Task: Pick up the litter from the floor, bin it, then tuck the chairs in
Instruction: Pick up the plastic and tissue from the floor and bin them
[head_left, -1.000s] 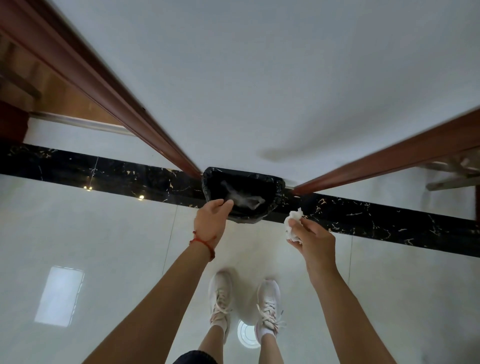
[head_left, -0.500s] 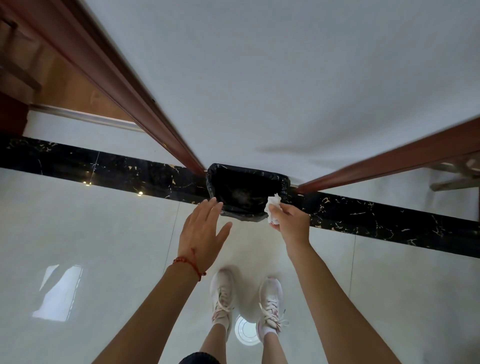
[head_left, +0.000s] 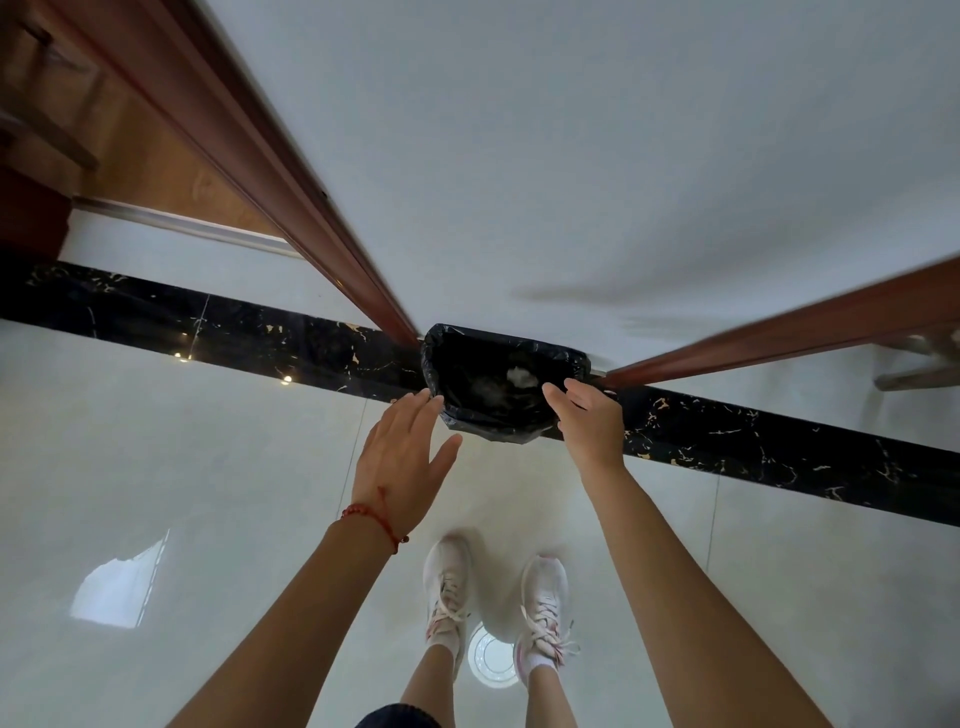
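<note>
Tissue (head_left: 521, 376) now lies inside the black-lined bin (head_left: 506, 431), at 12 o'clock from the shoes. Right hand (head_left: 589, 421) has released it, fingers apart, empty; left hand (head_left: 400, 460) spread flat. Binning looks done; chairs next.

The crumpled white tissue (head_left: 521, 376) no longer sits pinched in the right hand (head_left: 589, 420); it lies inside the black-lined bin (head_left: 488, 434). The right hand's fingers are now loose over the rim, holding nothing. The left hand (head_left: 400, 460), earlier gripping the rim, hovers flat just beside it.
</note>
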